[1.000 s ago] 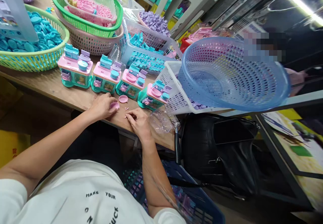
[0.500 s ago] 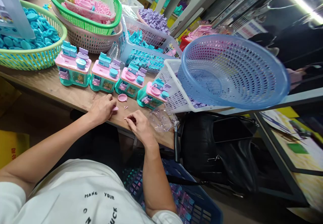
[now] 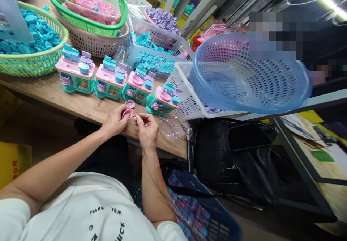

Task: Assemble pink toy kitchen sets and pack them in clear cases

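Note:
My left hand [image 3: 116, 121] is closed on a small pink toy basin [image 3: 127, 113], pinched at its rim and tilted. Close on its right, my right hand [image 3: 148, 128] pinches a tiny pink hooked piece [image 3: 135, 117], which meets or nearly meets the basin's edge. Another pink basin [image 3: 130, 104] lies on the wooden table [image 3: 89, 108] just beyond my left fingers. Behind my hands stands a row of several toy kitchen units in pink and teal; the rightmost unit [image 3: 162, 100] and the one beside it [image 3: 137, 85] carry pink basins on top.
At the left is a yellow-green basket [image 3: 32, 65] of blue discs. A green basket [image 3: 81, 22] holds a tub of pink pieces. A blue colander [image 3: 252, 78] rests over a white crate [image 3: 187, 92]. Clear plastic pieces [image 3: 173, 128] and a black bag [image 3: 233, 154] are at the right.
My left hand has turned up the pink basin. My right hand has moved up and left, bringing the tiny pink piece to the basin.

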The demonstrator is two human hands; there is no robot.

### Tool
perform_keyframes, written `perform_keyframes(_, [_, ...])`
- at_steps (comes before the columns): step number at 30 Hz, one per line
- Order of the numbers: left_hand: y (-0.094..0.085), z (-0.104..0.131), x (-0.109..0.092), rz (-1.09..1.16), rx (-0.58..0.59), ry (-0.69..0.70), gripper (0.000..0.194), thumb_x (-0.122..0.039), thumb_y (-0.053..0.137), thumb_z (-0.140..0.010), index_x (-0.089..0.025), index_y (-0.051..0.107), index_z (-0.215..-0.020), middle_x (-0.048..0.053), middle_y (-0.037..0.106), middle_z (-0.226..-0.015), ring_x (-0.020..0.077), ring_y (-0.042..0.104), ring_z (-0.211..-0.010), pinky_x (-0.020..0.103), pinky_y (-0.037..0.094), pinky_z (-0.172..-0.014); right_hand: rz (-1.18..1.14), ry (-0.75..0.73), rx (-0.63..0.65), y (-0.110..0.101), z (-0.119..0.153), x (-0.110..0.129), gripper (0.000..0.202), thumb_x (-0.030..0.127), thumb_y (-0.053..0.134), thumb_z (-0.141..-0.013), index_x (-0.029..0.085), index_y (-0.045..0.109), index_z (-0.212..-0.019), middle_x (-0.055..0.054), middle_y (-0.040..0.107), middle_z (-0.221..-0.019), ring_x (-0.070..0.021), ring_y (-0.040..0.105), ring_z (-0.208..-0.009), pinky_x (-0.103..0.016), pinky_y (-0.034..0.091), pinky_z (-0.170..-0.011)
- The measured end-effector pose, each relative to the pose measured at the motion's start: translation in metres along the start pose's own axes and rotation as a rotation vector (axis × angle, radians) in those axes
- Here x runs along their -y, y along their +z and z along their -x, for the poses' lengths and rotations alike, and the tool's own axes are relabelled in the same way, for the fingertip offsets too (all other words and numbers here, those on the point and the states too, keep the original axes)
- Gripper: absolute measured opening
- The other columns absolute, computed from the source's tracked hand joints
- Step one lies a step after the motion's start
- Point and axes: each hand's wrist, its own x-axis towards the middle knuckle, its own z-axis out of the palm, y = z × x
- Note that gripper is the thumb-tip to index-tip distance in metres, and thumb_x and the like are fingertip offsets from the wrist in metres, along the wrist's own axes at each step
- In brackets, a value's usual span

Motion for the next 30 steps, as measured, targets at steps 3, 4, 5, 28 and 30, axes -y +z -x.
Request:
perform_keyframes(3, [0.004, 0.003, 0.001, 0.044, -0.030, 0.003, 0.015, -0.030, 0.056, -0.086, -0.018, 0.061, -0.094, 0.001, 0.064, -0.082, 0.0151, 0.060, -0.076, 0.027, 0.049, -0.073, -0.084, -0.007, -0.072, 0.007, 0.001, -0.003, 0.025, 0.040, 0.072, -0.081, 0.019, 0.063, -0.090, -0.003, 0.071, -0.085, -0.0152, 0.069, -0.077, -0.030, 0.059, -0.074])
perform_keyframes(4, [0.006, 0.004, 0.002, 0.067, -0.025, -0.007, 0.014, -0.031, 0.056, -0.086, -0.019, 0.060, -0.092, 0.000, 0.063, -0.079, 0.0146, 0.060, -0.072, 0.026, 0.049, -0.070, -0.098, -0.016, -0.097, 0.010, 0.001, -0.004, 0.025, 0.040, 0.073, -0.080, 0.019, 0.063, -0.090, -0.003, 0.071, -0.086, -0.0153, 0.069, -0.078, -0.030, 0.060, -0.075])
perform_keyframes(5, [0.007, 0.005, 0.002, 0.094, -0.018, -0.023, 0.013, -0.032, 0.057, -0.086, -0.019, 0.058, -0.090, -0.001, 0.061, -0.076, 0.0140, 0.058, -0.068, 0.026, 0.049, -0.066, -0.102, -0.030, -0.118, 0.012, 0.002, -0.005, 0.025, 0.039, 0.073, -0.080, 0.019, 0.063, -0.090, -0.003, 0.071, -0.086, -0.0154, 0.069, -0.079, -0.030, 0.060, -0.075])
perform_keyframes(28, [0.004, 0.011, 0.012, 0.013, -0.185, 0.032, 0.016, -0.034, 0.057, -0.089, -0.018, 0.058, -0.092, 0.003, 0.068, -0.082, 0.0138, 0.062, -0.067, 0.025, 0.049, -0.063, 0.191, -0.062, -0.036, 0.009, 0.012, 0.016, 0.021, 0.041, 0.068, -0.084, 0.019, 0.066, -0.086, -0.004, 0.074, -0.085, -0.0178, 0.072, -0.079, -0.028, 0.061, -0.071])
perform_keyframes(30, [0.005, 0.013, 0.013, -0.006, -0.189, 0.035, 0.015, -0.033, 0.059, -0.088, -0.018, 0.059, -0.091, 0.004, 0.070, -0.083, 0.0150, 0.064, -0.068, 0.026, 0.050, -0.064, 0.190, -0.084, -0.056, 0.014, 0.011, 0.018, 0.021, 0.041, 0.068, -0.085, 0.019, 0.065, -0.084, -0.003, 0.073, -0.081, -0.0175, 0.071, -0.077, -0.028, 0.060, -0.068])
